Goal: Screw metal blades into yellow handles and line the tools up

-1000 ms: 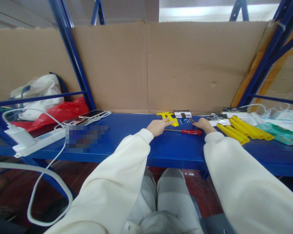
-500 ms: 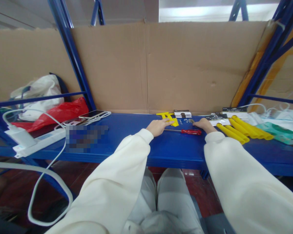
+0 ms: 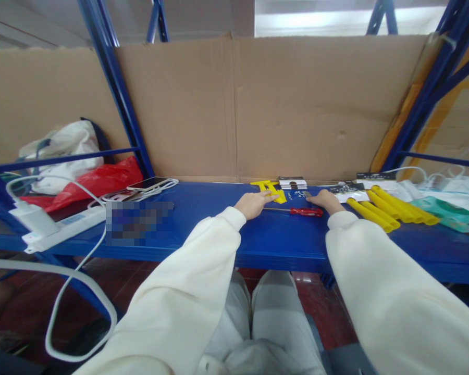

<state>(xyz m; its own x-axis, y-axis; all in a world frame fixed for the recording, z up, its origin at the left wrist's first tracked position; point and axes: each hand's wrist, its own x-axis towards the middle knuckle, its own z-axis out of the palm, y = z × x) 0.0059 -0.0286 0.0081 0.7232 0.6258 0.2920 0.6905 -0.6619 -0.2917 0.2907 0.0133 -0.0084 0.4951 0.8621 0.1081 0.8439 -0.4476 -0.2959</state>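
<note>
My left hand lies over the near side of a flat yellow plastic piece, its fingers stretched out and touching it. A second yellow piece with a T shape is just behind. My right hand is lowered to the tabletop, thumb and fingers closed at a small grey metal piece. Tiny silvery parts, perhaps screws, are scattered between my hands. In front of them lies a screwdriver with a red handle, its shaft pointing left.
Small black-and-white boxes stand against the cardboard back wall. Several yellow tubes and a green packet lie at the right. A phone, a red bag and a white power strip with cables occupy the left.
My hands hold nearly the same places. The right fingers have shifted very slightly left at the small grey metal piece; otherwise the view has only moved a little.
</note>
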